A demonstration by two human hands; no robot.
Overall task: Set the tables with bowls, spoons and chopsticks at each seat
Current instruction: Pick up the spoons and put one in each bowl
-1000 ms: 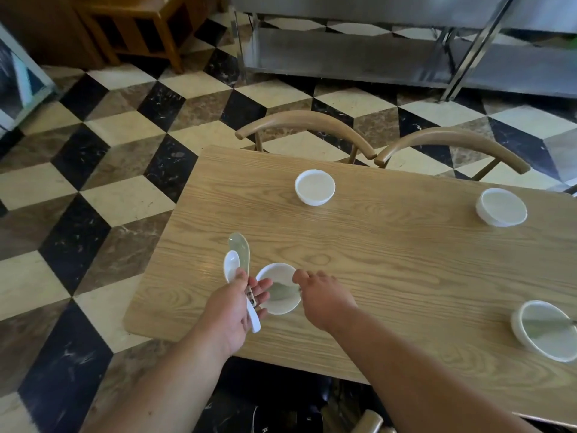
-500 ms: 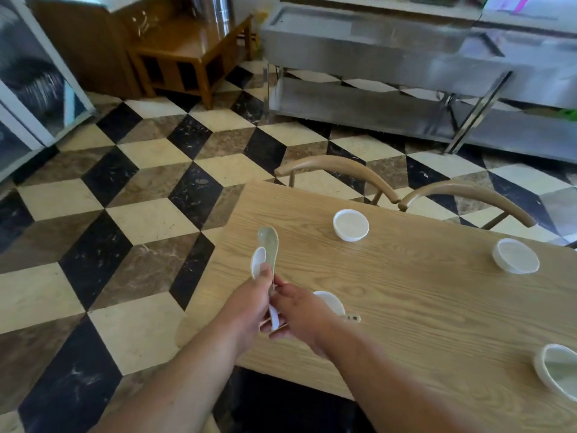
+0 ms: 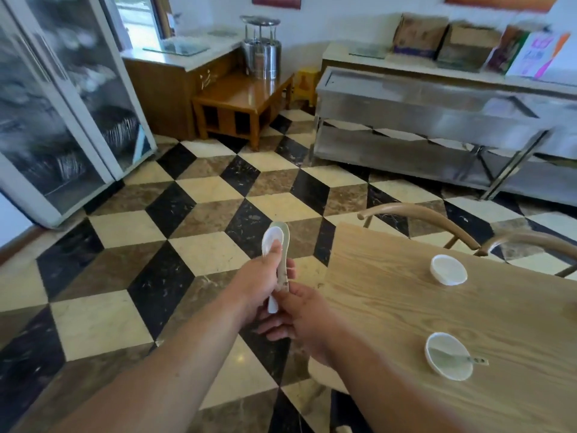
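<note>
White and pale-green porcelain: two spoons stand almost upright in the left hand [image 3: 259, 282], bowls up and handles down, out over the floor just off the tabletop [image 3: 390, 307] corner. The left fingers [image 3: 290, 270] wrap both handles, with the thumb pressed on the white spoon [image 3: 272, 242]. The right hand [image 3: 299, 317] sits directly beneath and looks to be pinching the bottom of the green spoon [image 3: 283, 267] handle. The near bowl [image 3: 448, 356] already has its spoon. The far bowl [image 3: 448, 269] is empty, off to the right and beyond. The right hand is on the table side, so I'd expect a pull down the handle's line, then a swing right.
</note>
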